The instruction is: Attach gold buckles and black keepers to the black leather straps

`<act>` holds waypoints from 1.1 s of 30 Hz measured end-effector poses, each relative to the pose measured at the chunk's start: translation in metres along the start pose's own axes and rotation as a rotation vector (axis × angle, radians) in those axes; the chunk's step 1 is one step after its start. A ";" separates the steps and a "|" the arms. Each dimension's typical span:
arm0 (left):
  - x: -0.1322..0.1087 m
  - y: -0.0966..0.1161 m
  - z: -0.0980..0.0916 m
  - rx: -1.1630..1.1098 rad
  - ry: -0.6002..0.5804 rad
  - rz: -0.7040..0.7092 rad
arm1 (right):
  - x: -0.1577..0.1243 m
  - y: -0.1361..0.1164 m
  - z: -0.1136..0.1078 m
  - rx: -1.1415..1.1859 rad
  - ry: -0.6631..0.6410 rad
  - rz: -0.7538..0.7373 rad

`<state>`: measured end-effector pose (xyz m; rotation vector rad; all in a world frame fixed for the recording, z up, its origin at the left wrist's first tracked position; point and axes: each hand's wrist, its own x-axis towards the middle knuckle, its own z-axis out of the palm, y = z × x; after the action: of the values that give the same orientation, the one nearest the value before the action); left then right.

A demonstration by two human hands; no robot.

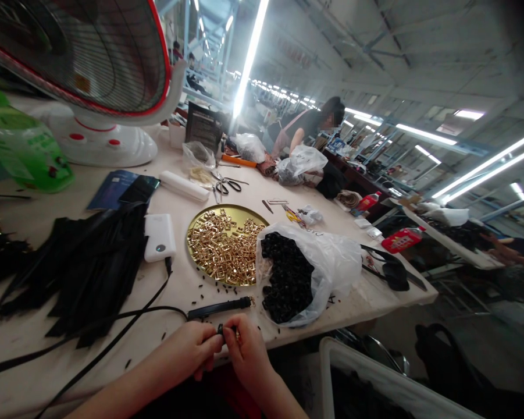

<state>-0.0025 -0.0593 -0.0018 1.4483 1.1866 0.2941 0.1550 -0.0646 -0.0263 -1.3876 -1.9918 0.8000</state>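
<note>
At the table's front edge my left hand [198, 348] and my right hand [247, 347] meet, both with fingers closed. Pinched between them is a small piece of black strap [220, 330]; most of it is hidden by the fingers. A gold glint shows by the right fingers. Just beyond the hands lies a black strap with a gold buckle [220, 307]. Behind it a round gold tray [248, 214] holds many small gold buckles [220, 247]. To its right, an open white plastic bag [331, 256] spills full of small black pieces [285, 279].
Black strips [100, 267] lie on the left beside a white power bank [159, 237] with a black cable [154, 297]. A fan [109, 142] and green pouch [30, 148] stand behind. Scissors [229, 185] lie farther back. A white bin [327, 372] is at lower right. Another person [305, 125] leans over beyond.
</note>
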 end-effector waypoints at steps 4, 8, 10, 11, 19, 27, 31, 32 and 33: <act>-0.001 -0.002 -0.002 0.015 -0.010 -0.011 | -0.004 0.005 0.001 0.072 -0.052 0.012; -0.006 0.004 -0.012 0.157 0.064 -0.004 | -0.010 0.013 0.006 0.218 -0.025 0.086; -0.008 0.010 -0.015 0.183 0.067 -0.015 | -0.011 0.017 0.008 0.269 0.017 0.115; -0.008 0.014 -0.016 0.180 0.062 -0.016 | -0.011 0.018 0.009 0.318 0.020 0.130; -0.010 0.029 -0.024 0.253 0.005 0.022 | -0.010 0.021 0.003 0.508 0.063 0.160; -0.003 0.024 -0.020 0.252 0.022 0.050 | -0.003 0.017 0.005 0.413 0.134 0.075; 0.005 0.033 -0.020 0.287 0.016 0.099 | 0.007 0.028 0.002 0.511 0.073 0.137; 0.006 0.035 -0.020 0.295 0.001 0.118 | 0.008 0.032 0.002 0.540 0.063 0.158; 0.007 0.036 -0.021 0.305 -0.016 0.137 | 0.009 0.035 0.002 0.564 0.060 0.175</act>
<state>0.0026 -0.0342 0.0316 1.7986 1.1569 0.2007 0.1718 -0.0461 -0.0528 -1.2303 -1.4482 1.2634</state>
